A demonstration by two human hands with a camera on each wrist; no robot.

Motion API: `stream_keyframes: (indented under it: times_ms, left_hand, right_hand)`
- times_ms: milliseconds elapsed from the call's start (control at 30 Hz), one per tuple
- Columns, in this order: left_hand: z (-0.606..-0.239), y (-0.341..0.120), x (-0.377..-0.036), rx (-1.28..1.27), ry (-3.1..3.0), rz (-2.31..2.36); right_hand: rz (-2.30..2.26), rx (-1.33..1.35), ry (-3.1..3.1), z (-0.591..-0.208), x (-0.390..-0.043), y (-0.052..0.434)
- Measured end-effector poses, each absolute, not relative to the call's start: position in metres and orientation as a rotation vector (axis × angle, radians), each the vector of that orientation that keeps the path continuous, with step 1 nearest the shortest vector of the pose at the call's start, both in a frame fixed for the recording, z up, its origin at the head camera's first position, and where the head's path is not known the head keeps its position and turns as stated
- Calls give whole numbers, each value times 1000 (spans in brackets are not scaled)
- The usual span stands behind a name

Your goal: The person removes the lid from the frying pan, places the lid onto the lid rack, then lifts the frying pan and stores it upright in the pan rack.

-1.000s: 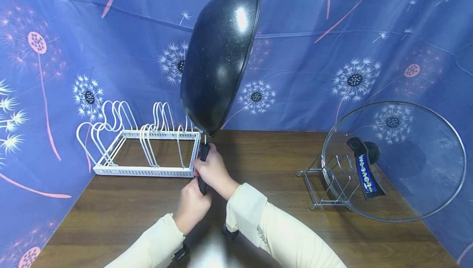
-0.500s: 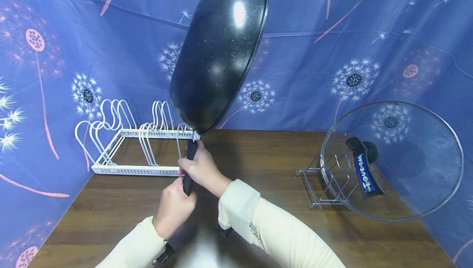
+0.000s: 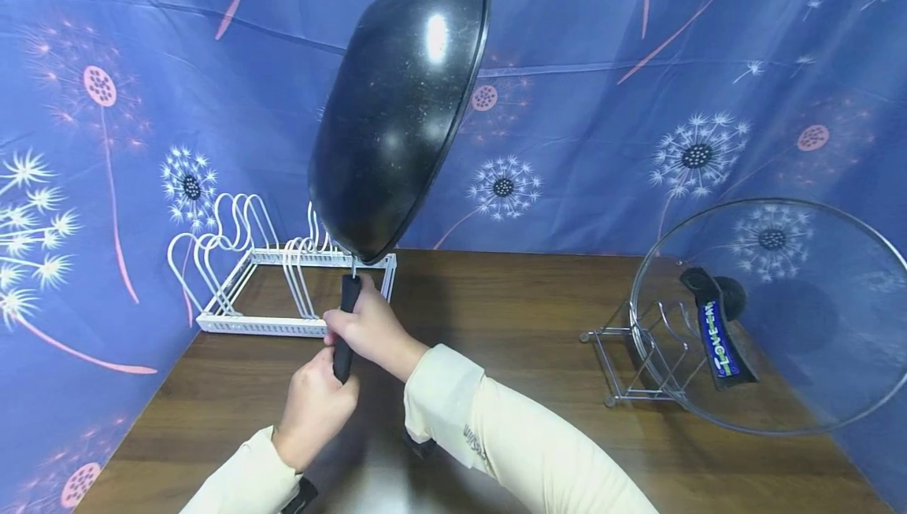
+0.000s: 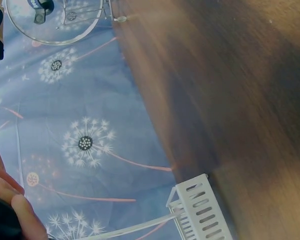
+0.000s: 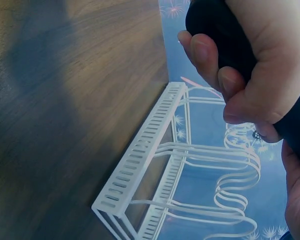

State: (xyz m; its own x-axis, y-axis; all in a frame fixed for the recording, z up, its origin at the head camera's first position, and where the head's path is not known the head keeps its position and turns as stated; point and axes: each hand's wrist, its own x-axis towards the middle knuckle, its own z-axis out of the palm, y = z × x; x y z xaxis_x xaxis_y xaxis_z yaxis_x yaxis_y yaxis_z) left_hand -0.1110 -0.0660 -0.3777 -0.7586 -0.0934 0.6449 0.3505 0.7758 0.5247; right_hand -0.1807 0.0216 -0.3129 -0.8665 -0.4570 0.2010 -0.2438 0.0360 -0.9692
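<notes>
Glossy black wok [image 3: 397, 116], wooden table [image 3: 510, 309]

Glass lid [image 3: 772, 313] seemingly cropped at right

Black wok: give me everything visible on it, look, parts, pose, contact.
The black wok is a deep round pan with a glossy, faintly speckled dark outer shell that looks like coated metal, a thin rim, and a straight black handle joined by a short metal neck. It is held upright in the air, bowl up, handle down, its underside facing the camera, above the white rack's right end. The right hand grips the handle's upper part, the left hand the lower end.
</notes>
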Motion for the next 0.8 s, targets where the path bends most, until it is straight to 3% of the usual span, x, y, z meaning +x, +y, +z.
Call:
stream_keyframes:
  times_ms: [800]
  left_hand:
    - [-385,-81,-96,-13,-2402,-900]
  right_hand:
    - [-1896,-719,2147,-327,-172,-2]
